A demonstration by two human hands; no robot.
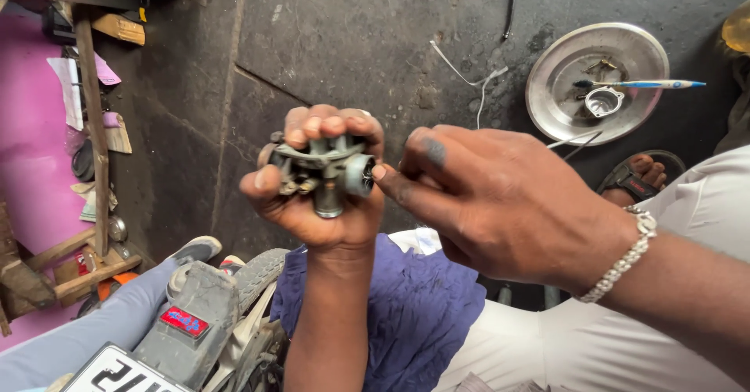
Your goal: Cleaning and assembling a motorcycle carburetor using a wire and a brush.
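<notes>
My left hand [316,204] is raised at the frame's centre, its fingers wrapped around a small grey metal carburettor body [324,172]. My right hand [500,197], wearing a silver chain bracelet on the wrist, comes in from the right. Its fingertips touch the round port on the carburettor's right side. Whether the right fingers pinch a small part is hidden by the hand. A blue cloth [414,306] lies over my lap under both hands.
A round metal dish [556,95] on the dark concrete floor holds a small metal cup [603,101], a blue-handled brush [648,84] and small parts. A sandalled foot [637,175] is beside it. A motorcycle's rear end [195,322] and another person's grey-trousered leg [86,333] are at lower left.
</notes>
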